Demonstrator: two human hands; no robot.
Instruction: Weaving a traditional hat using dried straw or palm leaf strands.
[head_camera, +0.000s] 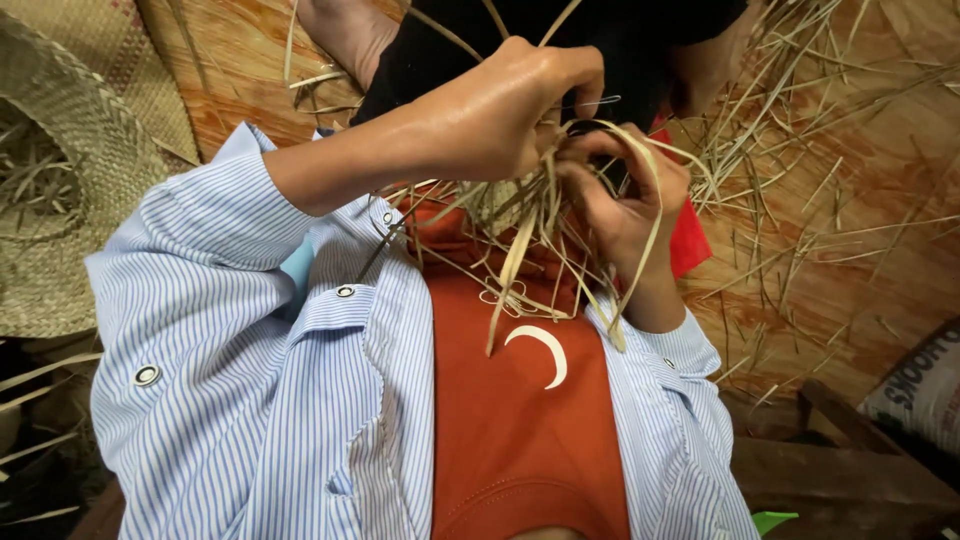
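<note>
Pale dry straw strands (530, 225), bunched, splaying loosely.

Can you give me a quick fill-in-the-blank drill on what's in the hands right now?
1. Both hands, the left hand and right hand, grip a bundle of dry ____ strips.
2. The open shirt is blue-and-white ____.
3. The top under the shirt is ____ in colour.
4. At the left edge lies a woven ____.

Missing words: straw; striped; orange-red; hat
</note>
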